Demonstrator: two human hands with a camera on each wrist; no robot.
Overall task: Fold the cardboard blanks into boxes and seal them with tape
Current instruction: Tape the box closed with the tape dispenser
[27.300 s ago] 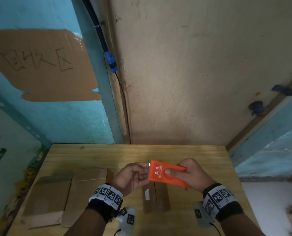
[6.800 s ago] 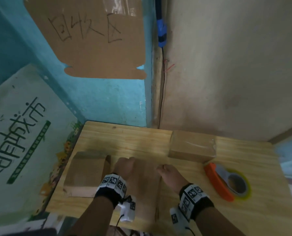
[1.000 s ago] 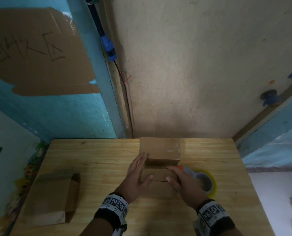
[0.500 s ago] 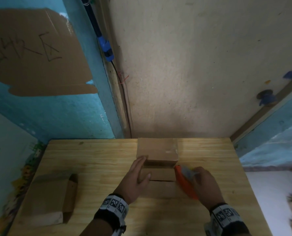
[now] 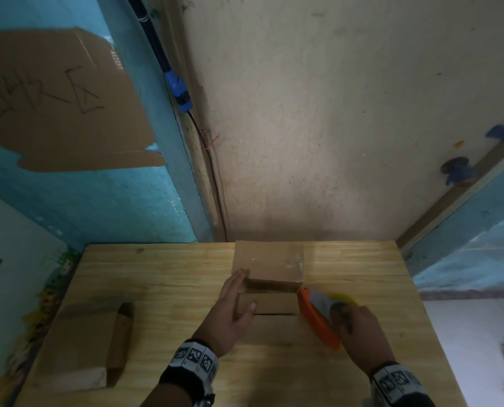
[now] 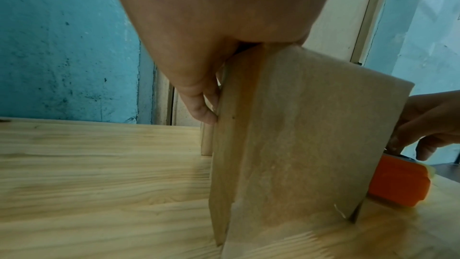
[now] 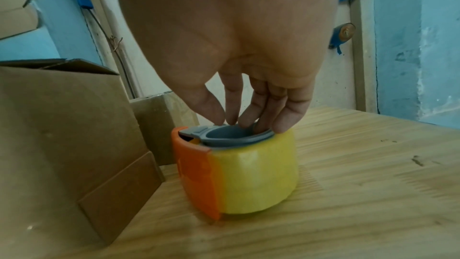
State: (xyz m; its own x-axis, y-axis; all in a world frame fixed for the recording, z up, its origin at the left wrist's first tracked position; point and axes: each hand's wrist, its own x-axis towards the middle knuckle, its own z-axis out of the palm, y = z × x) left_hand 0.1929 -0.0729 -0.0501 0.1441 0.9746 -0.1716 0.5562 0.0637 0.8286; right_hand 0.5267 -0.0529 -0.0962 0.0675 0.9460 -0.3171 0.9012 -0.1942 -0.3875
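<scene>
Box (image 5: 267, 304) top part hidden by left hand (image 5: 230, 312).

The head view is dim and soft, its corners bent by wide-angle distortion and smeared at the right edge. Both wrist views are brighter; the wooden table (image 6: 99, 174) blurs towards the lower edges, and each palm looms large and unfocused.

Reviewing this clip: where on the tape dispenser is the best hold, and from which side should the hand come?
Best from above, I'd judge: the tape dispenser stands with its grey core opening facing up. Fingers go into the core, thumb on the rim by the orange guard, as the right hand is doing. The folded box crowds its left side; the yellow roll face is smooth and likely sticky.
</scene>
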